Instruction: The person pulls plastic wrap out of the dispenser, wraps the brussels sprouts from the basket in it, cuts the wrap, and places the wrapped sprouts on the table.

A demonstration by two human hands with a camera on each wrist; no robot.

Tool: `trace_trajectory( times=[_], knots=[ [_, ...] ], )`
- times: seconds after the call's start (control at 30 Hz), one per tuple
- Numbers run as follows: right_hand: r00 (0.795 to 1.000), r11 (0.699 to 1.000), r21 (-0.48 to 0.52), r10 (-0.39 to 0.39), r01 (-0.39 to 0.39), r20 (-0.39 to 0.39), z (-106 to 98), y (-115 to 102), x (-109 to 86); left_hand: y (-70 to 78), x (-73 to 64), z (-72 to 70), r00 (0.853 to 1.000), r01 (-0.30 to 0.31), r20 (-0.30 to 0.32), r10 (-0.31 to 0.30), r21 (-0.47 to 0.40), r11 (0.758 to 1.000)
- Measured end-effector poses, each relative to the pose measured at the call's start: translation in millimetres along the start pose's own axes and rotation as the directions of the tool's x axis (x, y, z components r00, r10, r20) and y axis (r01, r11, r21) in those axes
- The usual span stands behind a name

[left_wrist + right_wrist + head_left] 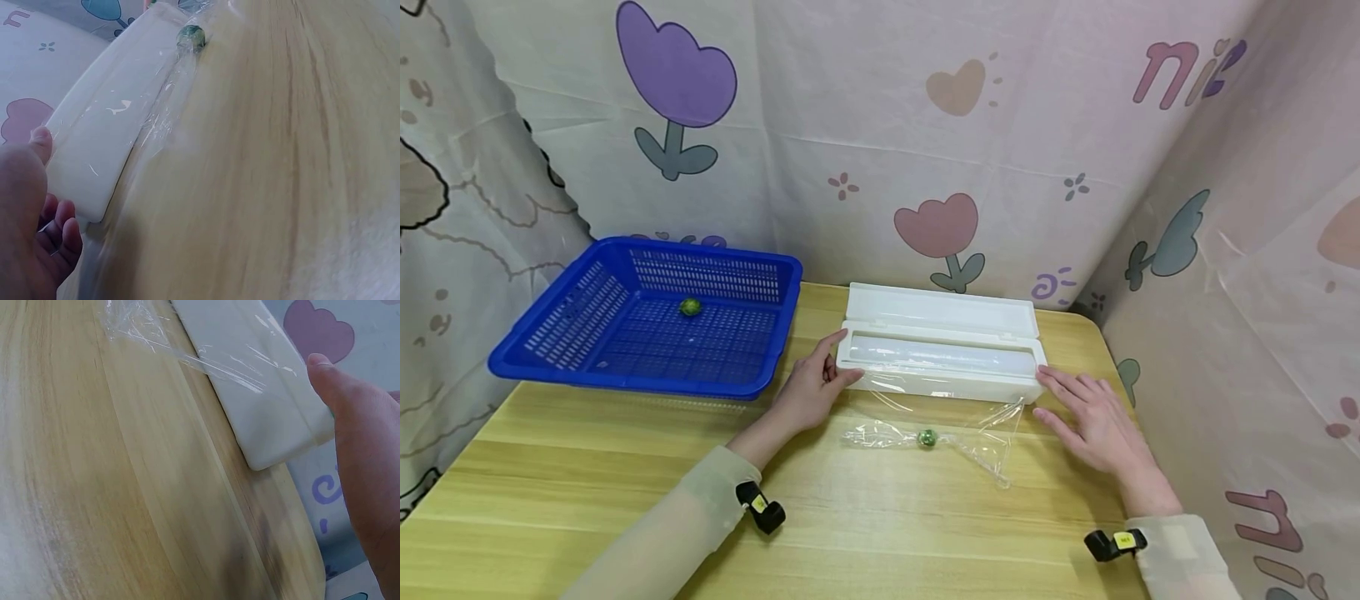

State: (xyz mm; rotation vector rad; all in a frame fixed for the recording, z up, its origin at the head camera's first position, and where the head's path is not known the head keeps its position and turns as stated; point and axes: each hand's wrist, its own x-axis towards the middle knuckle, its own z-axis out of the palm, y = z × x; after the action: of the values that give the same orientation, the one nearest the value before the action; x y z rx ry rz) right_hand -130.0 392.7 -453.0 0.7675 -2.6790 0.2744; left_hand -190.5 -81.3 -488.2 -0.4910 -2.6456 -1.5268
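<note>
Left hand pinches the white box's left end; right hand's straight fingers touch its right. Before the box, broad tabletop carries a film-wrapped green ball; the far edge lies close behind.

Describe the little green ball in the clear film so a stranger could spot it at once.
On the wooden table, find the long, open white box. Clear film trails from its near side, and the small green ball sits in that film. Unlike the other green ball, lying in the blue basket, this one has film gathered around it.
</note>
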Motion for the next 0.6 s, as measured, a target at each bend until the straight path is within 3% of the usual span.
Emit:
trace_trajectory(
  times=[0.6],
  knots=[
    [1.0, 0.999, 0.03, 0.027, -0.026, -0.007, -0.7, -3.0, -0.7, 3.5, -1.2, -2.1, 1.0, 0.018, 0.017, -0.019, 0.022, 1.0]
  ],
)
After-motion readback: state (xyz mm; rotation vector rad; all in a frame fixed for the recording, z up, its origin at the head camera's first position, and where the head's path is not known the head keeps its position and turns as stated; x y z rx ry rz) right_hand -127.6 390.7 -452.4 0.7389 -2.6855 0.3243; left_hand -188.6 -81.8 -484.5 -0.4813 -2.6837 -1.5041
